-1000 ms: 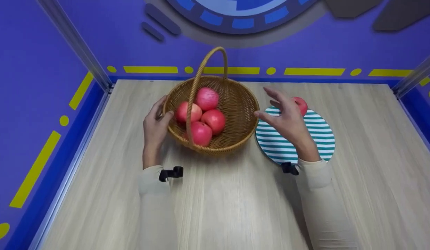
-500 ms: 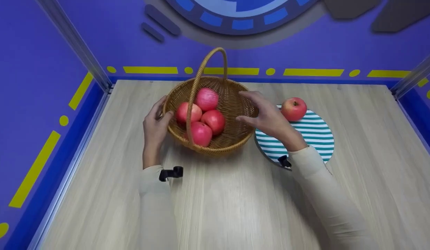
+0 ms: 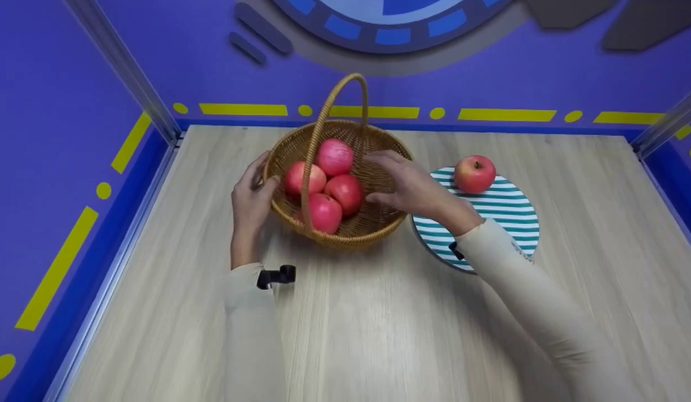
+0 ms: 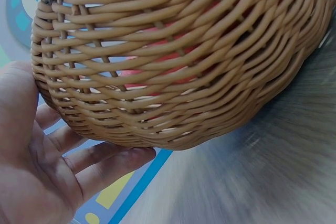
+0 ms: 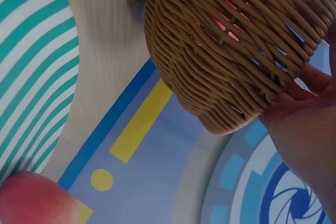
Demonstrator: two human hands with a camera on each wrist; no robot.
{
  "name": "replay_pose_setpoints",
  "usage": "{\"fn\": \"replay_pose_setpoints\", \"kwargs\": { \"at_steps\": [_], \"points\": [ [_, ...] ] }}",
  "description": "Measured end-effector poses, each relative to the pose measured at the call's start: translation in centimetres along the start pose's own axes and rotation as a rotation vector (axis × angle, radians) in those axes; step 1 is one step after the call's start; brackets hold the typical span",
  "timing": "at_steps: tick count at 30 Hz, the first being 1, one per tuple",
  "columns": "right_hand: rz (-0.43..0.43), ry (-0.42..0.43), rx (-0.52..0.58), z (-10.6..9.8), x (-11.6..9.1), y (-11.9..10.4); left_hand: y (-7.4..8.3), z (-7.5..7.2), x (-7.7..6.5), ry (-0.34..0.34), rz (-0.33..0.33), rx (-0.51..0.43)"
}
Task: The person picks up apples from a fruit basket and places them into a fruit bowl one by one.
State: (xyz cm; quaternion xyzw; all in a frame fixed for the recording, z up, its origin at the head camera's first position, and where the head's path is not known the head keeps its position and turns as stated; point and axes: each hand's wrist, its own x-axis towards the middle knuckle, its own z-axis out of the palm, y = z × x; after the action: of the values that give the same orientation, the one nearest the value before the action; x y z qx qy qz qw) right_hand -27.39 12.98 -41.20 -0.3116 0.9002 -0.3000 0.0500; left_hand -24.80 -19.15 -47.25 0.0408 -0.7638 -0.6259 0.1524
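A brown wicker basket (image 3: 354,241) with a tall arched handle (image 3: 356,78) stands at the back of the table. Several red apples (image 3: 325,213) lie in its left half. My left hand (image 3: 250,198) holds the basket's left side, thumb over the rim; in the left wrist view its fingers lie under the woven wall (image 4: 184,77). Over the right rim reaches my right hand (image 3: 409,187), thumb and fingers spread apart close to the apples, nothing between them. In the right wrist view, its fingertips are hidden behind the weave.
Right of the basket is a round plate (image 3: 516,209) with green and white stripes. One apple (image 3: 475,174) sits at its far edge. Blue panels (image 3: 435,89) with yellow marks close off the table (image 3: 345,335) at the back and sides.
My right hand has moved left from above the plate to inside the basket's right rim, uncovering the apple on the plate. The left hand and the basket have stayed put.
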Motion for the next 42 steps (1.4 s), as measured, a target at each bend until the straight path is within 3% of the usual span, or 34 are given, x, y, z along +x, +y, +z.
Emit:
{"fn": "replay_pose_setpoints", "kwargs": {
  "at_steps": [9,29,42],
  "points": [
    [-0.156,-0.043,-0.080,1.1,1.7,0.0,-0.3,0.1,0.2,-0.003,0.032,-0.018],
    [-0.131,-0.212,-0.188,2.8,4.2,-0.6,-0.1,0.1,0.2,-0.012,0.017,-0.004],
    [-0.075,-0.181,-0.180,3.0,4.6,0.3,0.1,0.0,0.1,-0.012,0.028,-0.001]
  ]
}}
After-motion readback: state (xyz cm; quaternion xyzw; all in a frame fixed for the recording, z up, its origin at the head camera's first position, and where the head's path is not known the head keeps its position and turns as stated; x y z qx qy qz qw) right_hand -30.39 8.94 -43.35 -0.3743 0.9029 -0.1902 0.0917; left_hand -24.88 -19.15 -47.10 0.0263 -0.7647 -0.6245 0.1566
